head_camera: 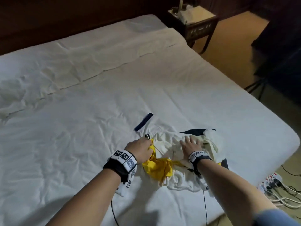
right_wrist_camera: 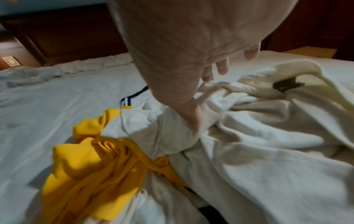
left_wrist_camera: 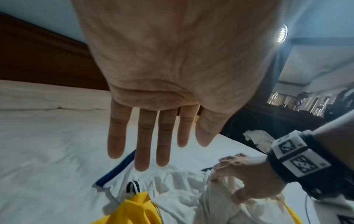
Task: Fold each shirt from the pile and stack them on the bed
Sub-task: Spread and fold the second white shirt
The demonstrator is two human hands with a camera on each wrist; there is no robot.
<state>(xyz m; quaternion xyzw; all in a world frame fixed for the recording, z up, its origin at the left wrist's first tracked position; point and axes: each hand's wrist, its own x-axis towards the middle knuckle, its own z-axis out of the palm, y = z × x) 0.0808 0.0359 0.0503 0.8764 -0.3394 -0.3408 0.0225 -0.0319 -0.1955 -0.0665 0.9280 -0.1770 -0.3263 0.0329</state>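
Lying crumpled near the right edge of the bed (head_camera: pixel 81 111), toward the near side: pile (head_camera: pixel 175 154) of shirts, with white shirt (head_camera: pixel 164 141) on top and yellow shirt (head_camera: pixel 156 168) bunched at its near-left. Left hand (left_wrist_camera: pixel 153 75) of the two hands released, fingers (left_wrist_camera: pixel 145 144) straight and spread, hovering over the pile's left side above a navy-trimmed sleeve (head_camera: pixel 143 122). Right hand (head_camera: pixel 190 144) also released, fingers splayed, pressing down on the white cloth at the pile's middle. Standing far right on the floor: a dark nightstand (head_camera: pixel 195 25). Sprawled near right: power strip (head_camera: pixel 270 180) and cables.
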